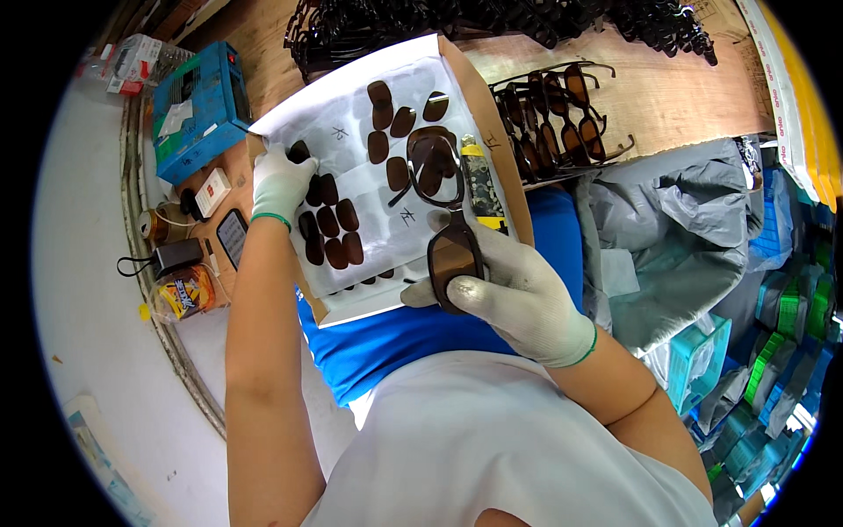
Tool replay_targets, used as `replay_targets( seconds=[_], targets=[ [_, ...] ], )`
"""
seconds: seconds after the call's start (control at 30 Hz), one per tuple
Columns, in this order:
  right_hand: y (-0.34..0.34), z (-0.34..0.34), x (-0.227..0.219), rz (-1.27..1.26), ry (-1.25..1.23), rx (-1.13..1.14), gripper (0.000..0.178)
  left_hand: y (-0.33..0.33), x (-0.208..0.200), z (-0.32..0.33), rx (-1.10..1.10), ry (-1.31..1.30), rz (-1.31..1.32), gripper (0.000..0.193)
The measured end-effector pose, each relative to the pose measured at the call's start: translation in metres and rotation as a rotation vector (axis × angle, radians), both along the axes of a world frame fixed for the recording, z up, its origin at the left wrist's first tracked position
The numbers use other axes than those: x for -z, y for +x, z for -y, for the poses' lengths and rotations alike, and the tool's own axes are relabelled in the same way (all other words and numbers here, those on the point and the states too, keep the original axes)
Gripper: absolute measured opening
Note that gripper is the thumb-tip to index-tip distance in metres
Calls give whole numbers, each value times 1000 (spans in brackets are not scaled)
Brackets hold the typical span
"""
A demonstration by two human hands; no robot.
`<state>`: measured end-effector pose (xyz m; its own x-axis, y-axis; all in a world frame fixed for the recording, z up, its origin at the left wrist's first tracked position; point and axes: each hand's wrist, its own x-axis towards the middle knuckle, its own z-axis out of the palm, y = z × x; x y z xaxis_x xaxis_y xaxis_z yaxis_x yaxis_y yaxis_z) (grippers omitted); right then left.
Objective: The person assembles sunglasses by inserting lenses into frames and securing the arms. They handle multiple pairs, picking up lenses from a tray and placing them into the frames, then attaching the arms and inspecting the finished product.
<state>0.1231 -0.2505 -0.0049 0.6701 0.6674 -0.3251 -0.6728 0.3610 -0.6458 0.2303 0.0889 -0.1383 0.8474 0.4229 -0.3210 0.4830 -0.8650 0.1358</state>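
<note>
My right hand (527, 299), in a white glove with a green cuff, grips a pair of dark-framed sunglasses (456, 255), thumb on the nearer brown lens. Through the farther rim, loose lenses in the box show. My left hand (283, 186), gloved alike, reaches over the box's left side, with a dark lens (299, 152) pinched between thumb and fingers. The shallow white cardboard box (373, 310) is tilted on my lap against the table. On its paper liner lie brown lenses (327, 221) at the left and more lenses (378, 147) farther right.
A yellow-ended patterned strip (480, 180) lies along the box's right side. Sunglasses (562, 114) and a heap of dark frames (527, 19) cover parts of the table. A blue box (200, 110) and phone (232, 235) are left; a grey-lined bin (672, 233) stands right.
</note>
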Motion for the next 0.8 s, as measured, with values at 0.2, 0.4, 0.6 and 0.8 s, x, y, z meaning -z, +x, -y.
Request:
replay_targets(
  seconds=[0.2,0.4,0.6,0.8],
  targets=[
    [-18,-11,-10,105,-70,22,64,-20,-21,7,25,-35,140,41],
    [-35,-5,12,336,-415,-63,70,-146,-119,81,-62,-1476,192,20],
    [-50,-43,10,601,-432,-88,41,-196,-107,98,-13,-1374,537,32],
    [-45,-40,-1,294,-234,-229,16,-206,-96,89,-206,-2181,267,38]
  ],
)
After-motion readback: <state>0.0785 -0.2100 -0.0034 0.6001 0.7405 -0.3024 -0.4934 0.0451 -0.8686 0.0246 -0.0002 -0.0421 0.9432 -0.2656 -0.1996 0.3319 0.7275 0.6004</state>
